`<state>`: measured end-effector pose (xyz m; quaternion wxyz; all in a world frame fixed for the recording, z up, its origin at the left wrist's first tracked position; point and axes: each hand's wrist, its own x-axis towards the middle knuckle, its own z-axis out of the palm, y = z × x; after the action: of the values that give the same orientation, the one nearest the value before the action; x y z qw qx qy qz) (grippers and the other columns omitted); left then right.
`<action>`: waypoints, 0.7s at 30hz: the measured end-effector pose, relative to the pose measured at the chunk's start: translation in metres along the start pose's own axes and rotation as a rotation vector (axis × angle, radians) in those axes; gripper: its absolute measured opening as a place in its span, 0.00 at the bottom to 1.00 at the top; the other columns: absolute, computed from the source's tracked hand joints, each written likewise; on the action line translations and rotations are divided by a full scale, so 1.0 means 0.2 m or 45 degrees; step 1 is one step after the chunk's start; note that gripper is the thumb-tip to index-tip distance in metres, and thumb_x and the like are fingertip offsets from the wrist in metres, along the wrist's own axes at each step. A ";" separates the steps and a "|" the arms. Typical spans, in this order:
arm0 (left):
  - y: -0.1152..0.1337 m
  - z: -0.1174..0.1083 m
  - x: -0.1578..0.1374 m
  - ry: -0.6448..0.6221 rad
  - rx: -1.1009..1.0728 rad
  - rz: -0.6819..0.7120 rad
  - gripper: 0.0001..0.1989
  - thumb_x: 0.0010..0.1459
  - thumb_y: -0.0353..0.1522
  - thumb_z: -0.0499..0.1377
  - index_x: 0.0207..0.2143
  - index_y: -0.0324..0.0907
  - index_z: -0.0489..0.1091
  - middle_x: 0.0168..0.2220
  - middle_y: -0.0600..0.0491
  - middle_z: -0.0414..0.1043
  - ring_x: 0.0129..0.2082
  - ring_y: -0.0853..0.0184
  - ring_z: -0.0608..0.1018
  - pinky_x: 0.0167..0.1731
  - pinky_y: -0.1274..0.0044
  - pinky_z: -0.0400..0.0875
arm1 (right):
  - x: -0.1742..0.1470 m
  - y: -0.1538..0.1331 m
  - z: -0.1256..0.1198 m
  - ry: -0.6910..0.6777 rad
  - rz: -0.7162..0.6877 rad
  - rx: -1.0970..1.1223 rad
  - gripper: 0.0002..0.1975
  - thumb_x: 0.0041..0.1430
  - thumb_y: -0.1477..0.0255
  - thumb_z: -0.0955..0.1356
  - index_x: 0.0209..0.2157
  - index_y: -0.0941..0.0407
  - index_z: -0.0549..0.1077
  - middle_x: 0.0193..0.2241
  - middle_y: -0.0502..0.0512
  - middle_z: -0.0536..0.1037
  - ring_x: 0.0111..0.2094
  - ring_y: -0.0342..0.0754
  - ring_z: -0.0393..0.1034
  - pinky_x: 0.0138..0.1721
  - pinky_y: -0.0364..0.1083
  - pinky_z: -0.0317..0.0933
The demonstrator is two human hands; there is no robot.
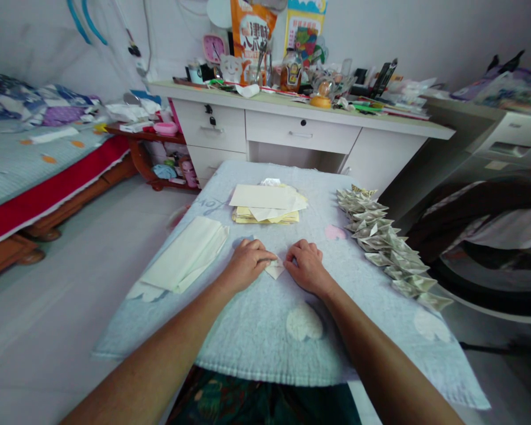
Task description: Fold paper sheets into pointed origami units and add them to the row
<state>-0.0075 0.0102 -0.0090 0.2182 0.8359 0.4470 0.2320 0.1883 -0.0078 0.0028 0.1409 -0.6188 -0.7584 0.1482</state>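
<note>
Small pale folded paper (275, 270) lying at frame centre, flat, pointed corner facing the bottom edge; long axis unclear. Left hand (251, 263) pressing its left side; right hand (307, 265) curling narrow at its right, cannot tell if gripping. Soft quilted cloth (248, 330) spreading beneath. Orange bag (251, 35), upper centre, showing Chinese characters
</note>
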 end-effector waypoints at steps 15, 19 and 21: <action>0.00 0.01 -0.01 0.054 0.048 0.005 0.11 0.56 0.29 0.57 0.41 0.47 0.76 0.35 0.52 0.70 0.40 0.63 0.68 0.43 0.71 0.62 | 0.00 -0.05 0.07 0.175 -0.039 -0.159 0.12 0.59 0.62 0.66 0.42 0.52 0.68 0.43 0.58 0.67 0.44 0.55 0.58 0.46 0.53 0.50; -0.01 0.00 -0.03 0.165 0.104 -0.124 0.06 0.52 0.31 0.62 0.35 0.44 0.73 0.35 0.52 0.70 0.40 0.62 0.68 0.43 0.71 0.62 | 0.00 -0.05 0.07 0.150 -0.025 -0.172 0.12 0.59 0.62 0.66 0.42 0.52 0.68 0.44 0.58 0.67 0.44 0.55 0.58 0.46 0.53 0.50; -0.01 -0.01 -0.04 0.156 0.132 -0.180 0.03 0.52 0.33 0.62 0.30 0.44 0.74 0.34 0.52 0.70 0.40 0.61 0.68 0.43 0.70 0.61 | 0.00 -0.05 0.07 0.157 -0.032 -0.177 0.12 0.59 0.62 0.66 0.42 0.52 0.68 0.44 0.58 0.67 0.45 0.55 0.58 0.46 0.53 0.49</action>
<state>-0.0138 0.0042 -0.0104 0.1629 0.7967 0.5287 0.2434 0.1738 -0.0099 -0.0063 0.1457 -0.6257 -0.7644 0.0550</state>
